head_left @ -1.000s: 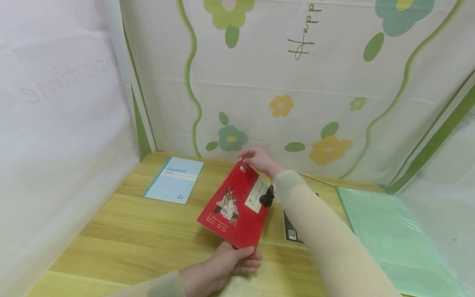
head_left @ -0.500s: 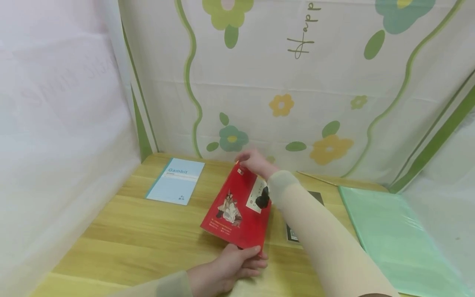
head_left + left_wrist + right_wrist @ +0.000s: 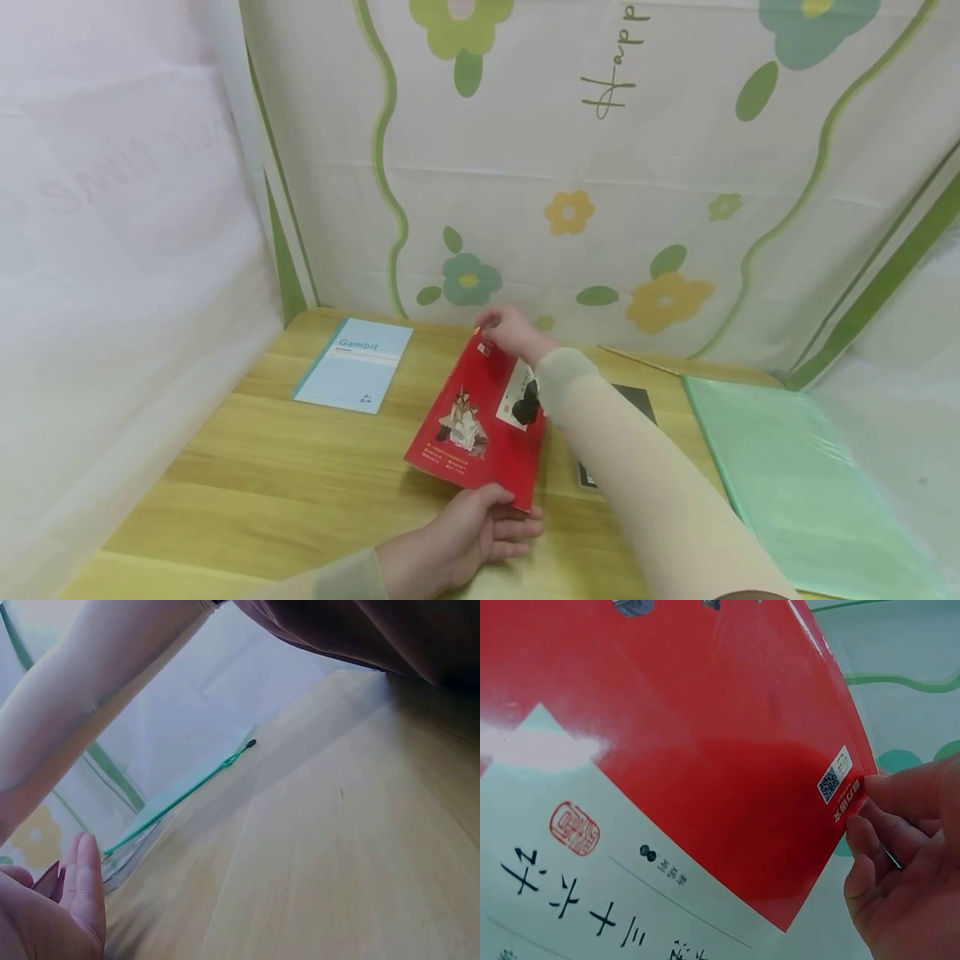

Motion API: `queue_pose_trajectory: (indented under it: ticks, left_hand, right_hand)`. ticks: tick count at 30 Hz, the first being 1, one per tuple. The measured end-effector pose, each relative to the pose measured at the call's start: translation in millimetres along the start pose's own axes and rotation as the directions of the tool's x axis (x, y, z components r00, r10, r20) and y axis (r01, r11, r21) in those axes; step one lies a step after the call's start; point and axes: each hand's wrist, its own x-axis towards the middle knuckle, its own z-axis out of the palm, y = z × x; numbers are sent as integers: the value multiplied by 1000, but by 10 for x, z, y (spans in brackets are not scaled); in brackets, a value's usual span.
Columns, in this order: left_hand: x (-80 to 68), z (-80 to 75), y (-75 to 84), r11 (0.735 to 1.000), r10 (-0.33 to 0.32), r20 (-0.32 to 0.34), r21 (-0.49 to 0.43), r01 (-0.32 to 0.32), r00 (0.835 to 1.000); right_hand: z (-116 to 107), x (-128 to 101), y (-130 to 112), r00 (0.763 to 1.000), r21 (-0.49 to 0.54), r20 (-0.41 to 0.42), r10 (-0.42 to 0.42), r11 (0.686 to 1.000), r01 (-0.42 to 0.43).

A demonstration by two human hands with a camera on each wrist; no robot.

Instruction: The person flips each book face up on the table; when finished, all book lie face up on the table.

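A red book (image 3: 480, 425) with a figure picture and a white label hangs tilted above the wooden table (image 3: 285, 483). My right hand (image 3: 510, 331) pinches its far top corner; the right wrist view shows the fingers (image 3: 900, 877) curled at that corner of the red cover (image 3: 705, 750). My left hand (image 3: 487, 527) holds the book's near bottom edge, thumb on top and fingers beneath. In the left wrist view only the left hand's fingers (image 3: 75, 892) show, low over the table (image 3: 337, 847).
A light blue "Gambit" notebook (image 3: 352, 375) lies at the back left. A dark book (image 3: 637, 400) lies partly hidden under my right forearm. A green plastic folder (image 3: 795, 492) fills the right side. Floral cloth walls close in the back and sides.
The red book has shifted slightly right and turned more upright. My left hand slid right along its bottom edge, and my right hand moved a little left.
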Motion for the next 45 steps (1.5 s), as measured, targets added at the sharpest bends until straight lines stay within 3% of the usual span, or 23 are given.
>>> queue_pose_trajectory:
  ticks: [10, 22, 28, 33, 45]
  left_hand:
    - [-5, 34, -55, 999, 46, -21, 13, -46, 999]
    - [36, 50, -62, 997, 15, -158, 82, -2, 987]
    - [51, 57, -71, 999, 39, -193, 41, -32, 980]
    - [62, 53, -64, 999, 48, -182, -9, -50, 982]
    - [28, 4, 4, 994, 25, -70, -104, -32, 997]
  right_hand:
    - [91, 14, -64, 1000, -17, 28, -3, 1000, 4]
    - [191, 51, -72, 996, -38, 87, -16, 999, 20]
    - [211, 50, -82, 996, -25, 93, -15, 1000, 18]
    - [235, 53, -78, 996, -40, 93, -8, 999, 12]
    - [283, 88, -39, 993, -102, 116, 22, 995, -10]
